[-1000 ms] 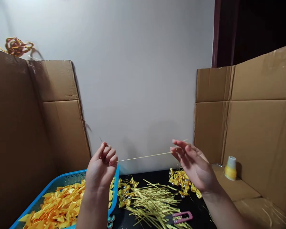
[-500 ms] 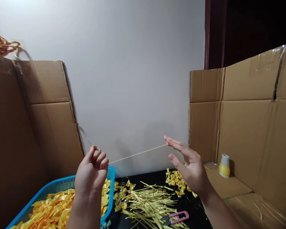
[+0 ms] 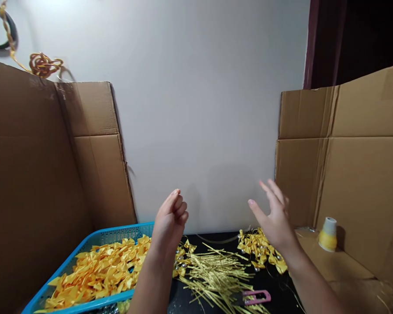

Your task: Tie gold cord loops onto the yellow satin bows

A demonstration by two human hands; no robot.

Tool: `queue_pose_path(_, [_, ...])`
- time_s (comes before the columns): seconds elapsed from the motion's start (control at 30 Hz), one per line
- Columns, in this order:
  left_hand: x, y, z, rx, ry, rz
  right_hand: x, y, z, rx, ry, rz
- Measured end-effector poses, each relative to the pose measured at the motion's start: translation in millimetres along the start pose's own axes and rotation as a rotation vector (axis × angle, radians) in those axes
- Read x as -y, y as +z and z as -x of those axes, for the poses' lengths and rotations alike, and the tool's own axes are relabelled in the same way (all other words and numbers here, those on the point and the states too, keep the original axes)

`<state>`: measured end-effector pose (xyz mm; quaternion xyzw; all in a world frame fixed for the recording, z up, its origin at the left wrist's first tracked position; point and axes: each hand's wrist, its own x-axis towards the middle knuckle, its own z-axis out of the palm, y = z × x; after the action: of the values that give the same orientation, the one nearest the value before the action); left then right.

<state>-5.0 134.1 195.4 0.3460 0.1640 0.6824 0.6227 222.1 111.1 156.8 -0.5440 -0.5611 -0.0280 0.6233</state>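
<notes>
My left hand (image 3: 170, 220) is raised in front of the wall, its fingers curled and the thumb pinched against the forefinger. The same pinch held a thin needle half a second ago; its shaft cannot be made out now. My right hand (image 3: 275, 218) is off to the right, fingers spread and slightly blurred, with nothing visible in them. No thread can be seen between the hands. Below them, gold glitter twist ties (image 3: 216, 272) lie in a loose pile, with pink-handled thread snips (image 3: 257, 297) on top. Yellow ribbon bows with beads (image 3: 258, 248) are heaped near my right forearm.
A blue plastic basket (image 3: 63, 267) full of yellow ribbon bows (image 3: 108, 270) stands at the left. Cardboard walls (image 3: 100, 174) rise on both sides. A thread cone (image 3: 328, 234) stands at the right on cardboard. Twisted cord (image 3: 44, 65) hangs at the upper left.
The view has turned left. The thread that ran taut between my hands is no longer visible, and my right hand has opened wider. The fingers of my left hand stay pinched.
</notes>
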Motion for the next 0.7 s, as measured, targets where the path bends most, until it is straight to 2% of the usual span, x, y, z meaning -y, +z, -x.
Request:
queue_pose_path(0.1, [16, 7.8, 4, 0.087, -0.080, -0.065, 20, 15, 20, 0.270, -0.022, -0.155])
queue_pose_path(0.2, [34, 17.8, 10, 0.169, -0.163, -0.117, 31, 34, 38, 0.618, 0.130, -0.522])
queue_pose_path(0.27, [43, 23.0, 14, 0.189, -0.186, -0.127, 29, 46, 45, 0.840, 0.192, -0.714])
queue_pose_path(0.37, [44, 24.3, 13, 0.165, -0.178, -0.112, 18, 56, 45, 1.094, 0.216, -0.772])
queue_pose_path(0.47, [35, 15.5, 3, 0.081, -0.126, -0.067, 5, 49, 31, 1.105, 0.225, -0.687])
queue_pose_path(0.6, [25, -7.7, -21, -0.110, -0.052, 0.012, -3, 16, 3, 0.969, 0.165, -0.510])
queue_pose_path(0.7, [28, -24.7, -36, -0.252, -0.034, 0.048, -2, -10, -10, 0.856, 0.109, -0.371])
